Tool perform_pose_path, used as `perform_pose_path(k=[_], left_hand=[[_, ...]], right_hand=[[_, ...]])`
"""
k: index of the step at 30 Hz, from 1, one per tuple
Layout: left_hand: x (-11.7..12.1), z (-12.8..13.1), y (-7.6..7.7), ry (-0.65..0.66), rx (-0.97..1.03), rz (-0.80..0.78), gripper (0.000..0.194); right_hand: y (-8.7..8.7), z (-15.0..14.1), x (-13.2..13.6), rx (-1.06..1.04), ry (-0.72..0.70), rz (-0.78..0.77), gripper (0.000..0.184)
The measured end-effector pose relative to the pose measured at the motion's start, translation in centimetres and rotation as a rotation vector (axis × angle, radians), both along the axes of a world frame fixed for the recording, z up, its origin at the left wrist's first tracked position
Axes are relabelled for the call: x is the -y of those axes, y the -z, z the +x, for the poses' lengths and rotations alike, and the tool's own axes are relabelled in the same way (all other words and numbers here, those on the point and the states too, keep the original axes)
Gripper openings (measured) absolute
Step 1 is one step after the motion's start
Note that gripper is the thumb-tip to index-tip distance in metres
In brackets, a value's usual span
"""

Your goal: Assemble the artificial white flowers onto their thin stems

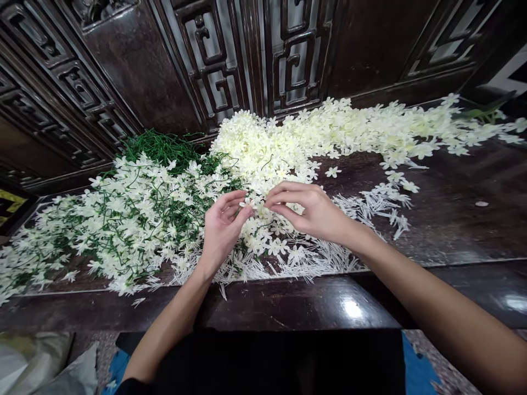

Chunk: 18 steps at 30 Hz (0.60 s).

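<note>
My left hand (222,225) and my right hand (313,211) meet over a dark wooden bench top (453,219), fingertips pinched together on a small white artificial flower (256,204). Under and behind them lies a heap of loose white flower heads (280,148). Left of my hands spreads a tangle of green wire stems with white flowers fitted on them (135,214). Small white pointed plastic pieces (313,260) are scattered below my right hand.
A bundle of bare green stems (160,148) sits at the back left against the carved dark wood backrest (214,60). More white flowers trail off to the far right (432,126). A pale bag (45,362) lies on the floor at lower left.
</note>
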<state>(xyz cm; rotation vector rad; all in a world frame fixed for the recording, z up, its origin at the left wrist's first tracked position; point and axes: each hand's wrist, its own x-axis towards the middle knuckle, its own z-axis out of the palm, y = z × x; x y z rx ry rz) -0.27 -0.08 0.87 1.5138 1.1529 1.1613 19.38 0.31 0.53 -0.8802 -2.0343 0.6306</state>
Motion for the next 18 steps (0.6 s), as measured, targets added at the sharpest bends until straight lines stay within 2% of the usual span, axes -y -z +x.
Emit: perform_pose_path(k=[2, 4, 8, 14, 18], left_hand=[[0.05, 0.03, -0.16, 0.009, -0.017, -0.002, 0.027], [0.1, 0.1, -0.32, 0.02, -0.015, -0.006, 0.027], [0.12, 0.24, -0.41, 0.056, -0.002, -0.016, 0.027], [0.19, 0.05, -0.06, 0.119, 0.115, -0.067, 0.026], [0.29, 0.03, -0.14, 0.122, 0.143, -0.067, 0.021]], right_hand=[[-0.35, -0.19, 0.19, -0.03, 0.045, 0.034, 0.01], [-0.63, -0.39, 0.4, -0.073, 0.049, -0.011, 0.006], [-0.83, -0.61, 0.64, -0.168, -0.012, -0.163, 0.009], [-0.71, -0.64, 0.63, -0.271, 0.075, -0.195, 0.011], [-0.75, -0.76, 0.69, -0.266, 0.085, -0.188, 0.012]])
